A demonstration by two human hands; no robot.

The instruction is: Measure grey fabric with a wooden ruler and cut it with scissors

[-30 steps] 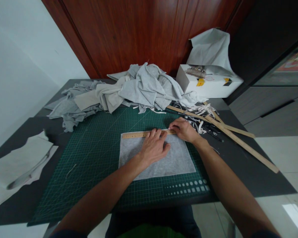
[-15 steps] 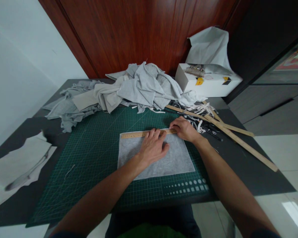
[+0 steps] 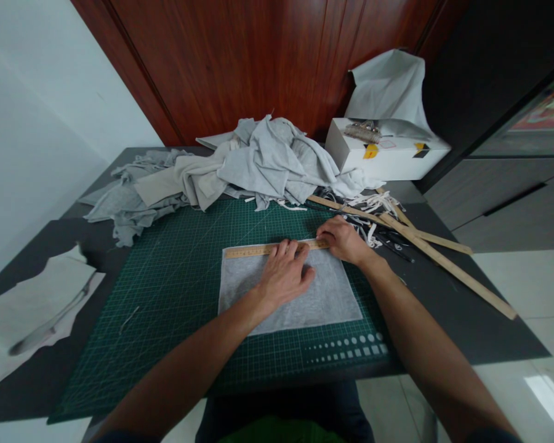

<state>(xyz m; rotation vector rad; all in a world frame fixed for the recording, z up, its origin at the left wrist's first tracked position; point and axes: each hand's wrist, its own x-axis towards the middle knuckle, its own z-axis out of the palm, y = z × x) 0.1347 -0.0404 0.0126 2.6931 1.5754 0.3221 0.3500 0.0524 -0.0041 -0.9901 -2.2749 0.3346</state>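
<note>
A grey piece of cloth (image 3: 325,301) lies flat on the green cutting mat (image 3: 184,277). Along its far edge runs a wooden ruler (image 3: 247,251). My left hand (image 3: 286,271) rests on the ruler and cloth, fingers stretched out and pressing down, with nothing gripped. At the ruler's right end is my right hand (image 3: 339,237), its fingers curled together against the cloth's far edge. Whatever sits between those fingertips is hidden from me.
Crumpled grey and cream fabric (image 3: 268,163) is heaped behind the mat. Wooden strips (image 3: 447,264) and tangled white cords (image 3: 373,203) lie to the right. A white box (image 3: 388,151) stands at the back. Pale cloth pieces (image 3: 41,295) lie on the left.
My right hand has shifted very slightly to the right along the ruler. My left hand, the ruler and the cloth stay as they were.
</note>
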